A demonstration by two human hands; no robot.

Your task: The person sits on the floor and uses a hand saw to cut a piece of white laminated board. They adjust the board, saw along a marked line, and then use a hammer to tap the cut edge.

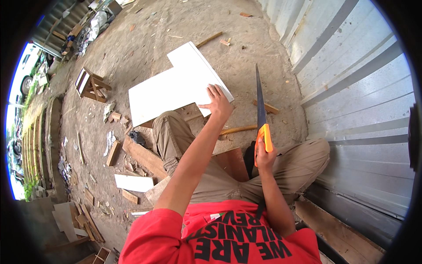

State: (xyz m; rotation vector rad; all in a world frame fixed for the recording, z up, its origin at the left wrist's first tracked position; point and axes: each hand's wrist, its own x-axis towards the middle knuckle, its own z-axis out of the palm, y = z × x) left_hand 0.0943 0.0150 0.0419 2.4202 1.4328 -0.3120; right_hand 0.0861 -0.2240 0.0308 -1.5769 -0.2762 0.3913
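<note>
A white board (158, 90) with stepped, cut-out edges lies before me, slightly left of the middle. My left hand (218, 102) rests on its right part with the fingers stretched out and spread, pressing flat on the surface. In my right hand (266, 155) is a handsaw (261, 108), gripped by its orange handle. The long dark blade points away from me and stands apart from the board, to its right. Wooden strips (237, 130) lie on the ground between the board and my knees.
Corrugated metal sheeting (356, 88) walls off the right side. A small wooden stool (92, 84) stands at the left. Wood offcuts (147, 156), a white board piece (134, 182) and a black plastic bag (137, 138) litter the dirt floor near my left leg. Stacked planks (90, 222) lie lower left.
</note>
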